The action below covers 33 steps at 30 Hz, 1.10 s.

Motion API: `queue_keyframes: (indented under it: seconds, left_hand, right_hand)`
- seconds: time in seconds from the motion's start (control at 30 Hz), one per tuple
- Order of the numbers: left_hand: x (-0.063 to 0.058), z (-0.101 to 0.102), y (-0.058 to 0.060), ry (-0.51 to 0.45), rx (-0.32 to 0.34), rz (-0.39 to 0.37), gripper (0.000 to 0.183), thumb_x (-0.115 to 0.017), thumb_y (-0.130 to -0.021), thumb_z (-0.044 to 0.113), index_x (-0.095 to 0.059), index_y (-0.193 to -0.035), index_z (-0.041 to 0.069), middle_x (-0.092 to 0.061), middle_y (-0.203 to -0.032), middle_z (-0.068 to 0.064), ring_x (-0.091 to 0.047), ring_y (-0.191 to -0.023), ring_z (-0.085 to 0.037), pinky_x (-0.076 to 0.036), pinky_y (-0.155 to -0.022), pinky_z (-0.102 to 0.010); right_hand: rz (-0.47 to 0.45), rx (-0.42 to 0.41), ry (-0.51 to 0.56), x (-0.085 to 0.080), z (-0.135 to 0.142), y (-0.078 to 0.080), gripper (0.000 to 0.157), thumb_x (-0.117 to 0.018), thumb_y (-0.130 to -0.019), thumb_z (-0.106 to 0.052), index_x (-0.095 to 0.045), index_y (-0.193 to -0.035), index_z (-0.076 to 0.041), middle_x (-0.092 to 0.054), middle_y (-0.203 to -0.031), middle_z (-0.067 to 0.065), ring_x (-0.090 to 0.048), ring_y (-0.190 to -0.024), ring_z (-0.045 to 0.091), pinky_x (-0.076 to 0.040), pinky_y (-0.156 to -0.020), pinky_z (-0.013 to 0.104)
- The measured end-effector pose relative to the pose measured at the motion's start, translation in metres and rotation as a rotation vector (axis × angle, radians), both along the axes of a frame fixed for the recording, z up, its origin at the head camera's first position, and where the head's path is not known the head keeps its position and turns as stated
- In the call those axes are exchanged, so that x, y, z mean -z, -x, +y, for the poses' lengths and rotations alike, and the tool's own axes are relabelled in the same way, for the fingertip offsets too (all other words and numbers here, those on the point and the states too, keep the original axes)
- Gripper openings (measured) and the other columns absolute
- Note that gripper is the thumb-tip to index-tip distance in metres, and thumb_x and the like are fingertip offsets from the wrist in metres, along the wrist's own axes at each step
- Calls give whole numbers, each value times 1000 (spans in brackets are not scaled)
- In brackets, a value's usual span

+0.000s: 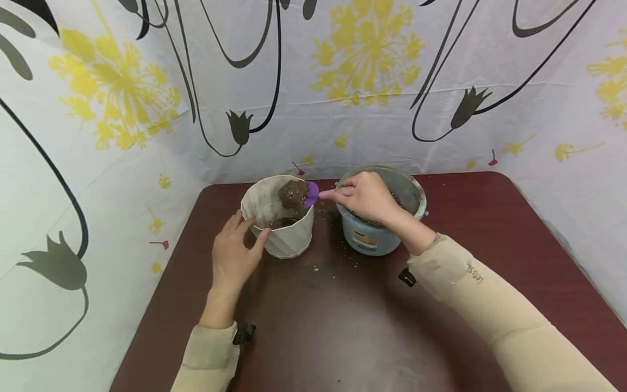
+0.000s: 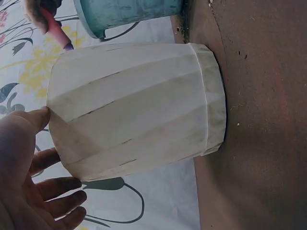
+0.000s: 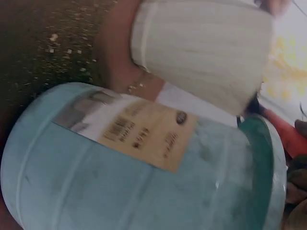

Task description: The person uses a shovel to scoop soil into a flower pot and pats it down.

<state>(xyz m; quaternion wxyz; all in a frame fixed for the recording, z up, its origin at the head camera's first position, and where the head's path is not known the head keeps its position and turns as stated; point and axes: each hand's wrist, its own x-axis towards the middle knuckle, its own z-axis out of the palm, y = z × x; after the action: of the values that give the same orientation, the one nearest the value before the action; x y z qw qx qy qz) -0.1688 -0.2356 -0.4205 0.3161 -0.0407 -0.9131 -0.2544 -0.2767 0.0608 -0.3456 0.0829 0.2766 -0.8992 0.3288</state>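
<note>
My right hand (image 1: 371,197) grips the pink handle of a small trowel (image 1: 312,194) with a purple blade. Dark soil (image 1: 293,194) is heaped on the blade, over the opening of a white ribbed flowerpot (image 1: 290,241). More dark material shows low inside that pot. Fingers spread, my left hand (image 1: 235,250) touches the pot's near left rim; in the left wrist view its thumb (image 2: 41,117) lies against the rim. Beneath my right hand and forearm stands a blue bucket (image 1: 373,239) with soil in it, partly hidden by them.
Crumbs of soil (image 1: 343,251) are scattered between the pot and the bucket on the dark red table (image 1: 313,326). A printed label (image 3: 144,132) is stuck to the bucket's side. Flower-patterned sheeting (image 1: 313,109) hangs behind and beside the table.
</note>
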Motion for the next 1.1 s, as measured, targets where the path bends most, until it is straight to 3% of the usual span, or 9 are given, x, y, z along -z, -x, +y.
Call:
queue_keyframes:
  seconds: [0.07,0.3,0.4,0.5,0.67,0.77,0.87,0.97,1.1]
  left_hand:
    - [0,1,0,0,-1,-1,47,-77,-90,38,-74,-114,-2,-59,-136,-28,-57,-125,-44,-47,-96,-64]
    - [-1,3,0,-3,-9,-26,48,-74,-91,41,-74,-115,0,-59,-138,-26,-57,-126,-42,-44,-96,-66]
    - [-1,3,1,-8,-6,-20,48,-75,-91,41,-74,-115,0,-59,-138,-25,-58,-126,-42,-45,-97,-65]
    - [-1,3,1,-10,-3,-8,48,-76,-91,41,-74,-114,-1,-59,-137,-25,-58,-125,-42,-45,-96,-65]
    - [-1,4,1,-15,-3,1,48,-76,-90,40,-74,-114,-1,-60,-136,-26,-59,-124,-42,-45,-96,-65]
    - [0,4,1,-10,-4,1,48,-76,-89,40,-74,-114,-2,-60,-136,-27,-59,-124,-42,-45,-96,-65]
    - [0,3,3,6,-4,5,48,-76,-89,40,-74,-113,-1,-60,-135,-28,-58,-125,-42,-44,-96,-65]
    - [0,2,3,24,0,18,48,-76,-89,40,-73,-113,-1,-60,-135,-29,-56,-126,-43,-44,-95,-66]
    - [-1,2,7,44,17,40,50,-76,-88,40,-70,-118,0,-56,-138,-30,-55,-127,-44,-43,-97,-66]
  right_hand:
    - [91,7,-47,3,-3,-2,29,-73,-94,-36,-81,-83,-10,-73,-68,4,-58,-54,18,-47,-57,35]
    - [300,10,-118,9,-8,-10,26,-75,-92,-30,-78,-87,-5,-68,-64,10,-61,-55,30,-48,-49,41]
    - [402,-23,-131,14,-7,-11,19,-77,-90,-27,-75,-84,-8,-61,-56,8,-58,-50,28,-44,-44,39]
    - [566,-77,-149,20,-6,-11,17,-79,-88,-22,-69,-81,-10,-54,-52,4,-52,-44,23,-38,-39,36]
    - [785,-152,-154,27,-6,-9,34,-81,-84,-17,-50,-76,-10,-40,-51,0,-38,-38,17,-27,-35,31]
    - [788,-154,-139,29,-6,-9,34,-83,-83,-17,-50,-75,-11,-40,-51,0,-38,-38,17,-27,-35,31]
    - [732,-135,-121,30,-6,-9,24,-82,-85,-19,-60,-79,-10,-47,-51,0,-44,-40,18,-32,-35,33]
    - [641,-106,-68,29,-3,-8,15,-81,-85,-21,-73,-87,-8,-61,-57,4,-54,-45,21,-40,-39,36]
    - [455,-72,64,22,1,-7,19,-81,-86,-22,-81,-92,-4,-76,-76,9,-68,-58,25,-52,-53,40]
